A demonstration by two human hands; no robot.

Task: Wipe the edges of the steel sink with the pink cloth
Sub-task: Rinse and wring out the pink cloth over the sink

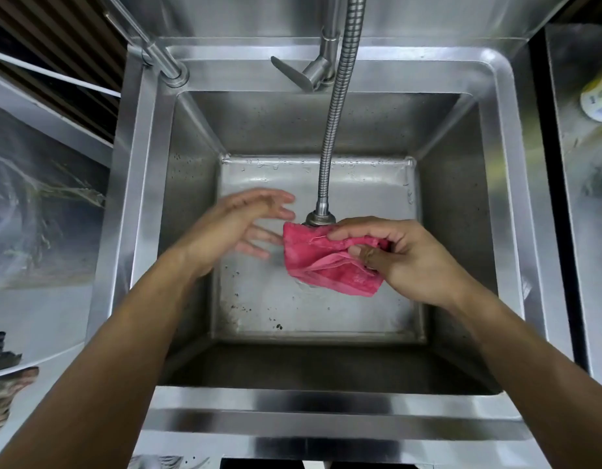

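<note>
Pink cloth (326, 262) folded, held over steel sink (144, 184) basin just under the flexible faucet hose (340, 106) nozzle. Right hand (394, 258) fingers (347, 234) pinch its right edge, thumb below, index on top. Left hand (235, 228) open, fingers spread wide, tips just beside the cloth's left edge, contact unclear.

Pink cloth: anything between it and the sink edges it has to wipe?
Nothing visible. The right hand holds the pink cloth above the basin, just under the hose nozzle. The sink rim shows bare; the left hand is open beside the cloth.
</note>
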